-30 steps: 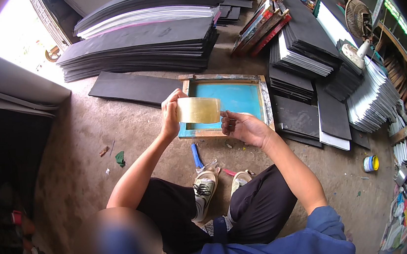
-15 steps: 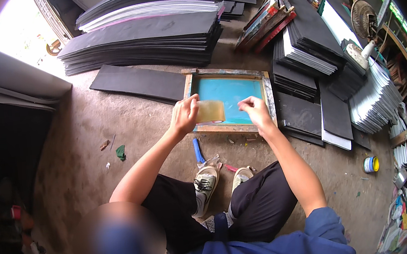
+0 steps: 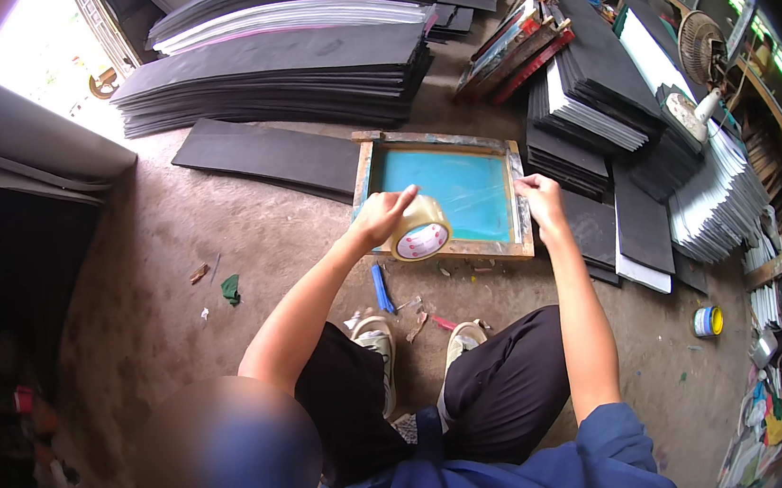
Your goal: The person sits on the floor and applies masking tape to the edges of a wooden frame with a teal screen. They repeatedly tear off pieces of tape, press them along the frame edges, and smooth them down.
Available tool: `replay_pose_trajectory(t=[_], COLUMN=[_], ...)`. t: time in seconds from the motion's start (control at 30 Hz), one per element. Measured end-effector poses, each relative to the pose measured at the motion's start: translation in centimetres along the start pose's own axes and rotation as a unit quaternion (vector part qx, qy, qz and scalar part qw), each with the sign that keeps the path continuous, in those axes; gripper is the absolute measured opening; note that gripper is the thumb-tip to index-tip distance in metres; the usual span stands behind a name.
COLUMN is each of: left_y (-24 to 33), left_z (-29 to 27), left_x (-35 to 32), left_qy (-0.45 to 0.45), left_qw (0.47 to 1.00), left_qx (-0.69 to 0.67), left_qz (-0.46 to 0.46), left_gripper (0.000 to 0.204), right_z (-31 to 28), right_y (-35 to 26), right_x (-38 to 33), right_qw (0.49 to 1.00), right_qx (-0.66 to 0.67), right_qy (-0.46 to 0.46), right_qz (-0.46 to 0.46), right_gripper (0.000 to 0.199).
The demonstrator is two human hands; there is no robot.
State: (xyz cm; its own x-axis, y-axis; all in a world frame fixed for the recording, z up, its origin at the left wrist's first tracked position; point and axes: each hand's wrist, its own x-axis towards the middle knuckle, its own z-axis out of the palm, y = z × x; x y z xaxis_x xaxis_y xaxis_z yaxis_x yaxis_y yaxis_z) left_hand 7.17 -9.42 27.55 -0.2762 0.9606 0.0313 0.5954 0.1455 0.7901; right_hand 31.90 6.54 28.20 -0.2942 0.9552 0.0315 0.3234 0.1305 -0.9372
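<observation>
My left hand (image 3: pixel 386 214) is closed on a wide roll of clear packing tape (image 3: pixel 432 209), its round side tilted toward me. A faint, see-through strip seems to run from the roll toward my right hand (image 3: pixel 541 198). Those fingers are pinched together on the tape's end, above the right rail of a screen-printing frame. Beneath both hands the wooden screen frame (image 3: pixel 514 160) lies on the floor, its mesh (image 3: pixel 436 177) blue-green. The roll hides part of the frame's near left side.
A black sheet (image 3: pixel 268 160) lies left of the frame. Tall stacks of black sheets (image 3: pixel 268 71) stand behind, and more black and white stacks (image 3: pixel 587 109) at right. Several stained frames (image 3: pixel 518 50) lean there. A blue-handled tool (image 3: pixel 381 289), a yellow can (image 3: pixel 708 321) and a fan (image 3: pixel 701 42) are around.
My right hand has moved right, away from the roll, drawing out tape. My left hand has turned the roll so its round side shows, slightly to the right.
</observation>
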Motion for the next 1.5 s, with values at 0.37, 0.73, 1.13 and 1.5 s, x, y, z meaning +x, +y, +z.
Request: replay_pose_trajectory(t=[0.37, 0.73, 1.13, 1.5], left_y=[-3.2, -3.9, -8.2, -11.6], left_z=[0.7, -2.1, -7.4, -3.9], left_x=[-0.3, -0.6, -1.3, -1.2], left_qy=[0.081, 0.101, 0.000, 0.017], left_qw=[0.933, 0.980, 0.992, 0.986], left_qx=[0.302, 0.165, 0.116, 0.165], left_qz=[0.179, 0.046, -0.046, 0.025], left_gripper=[0.047, 0.055, 0.055, 0.049], right_z=[-2.0, -2.5, -6.9, -5.7], right_y=[1.2, 0.7, 5.3, 11.8], right_x=[0.6, -0.1, 2.3, 6.1], right_qw=[1.000, 0.999, 0.988, 0.977], right_qx=[0.020, 0.012, -0.060, -0.139], right_qy=[0.002, 0.047, 0.082, 0.131], right_qz=[0.023, 0.002, 0.120, 0.094], right_gripper=[0.010, 0.011, 0.017, 0.014])
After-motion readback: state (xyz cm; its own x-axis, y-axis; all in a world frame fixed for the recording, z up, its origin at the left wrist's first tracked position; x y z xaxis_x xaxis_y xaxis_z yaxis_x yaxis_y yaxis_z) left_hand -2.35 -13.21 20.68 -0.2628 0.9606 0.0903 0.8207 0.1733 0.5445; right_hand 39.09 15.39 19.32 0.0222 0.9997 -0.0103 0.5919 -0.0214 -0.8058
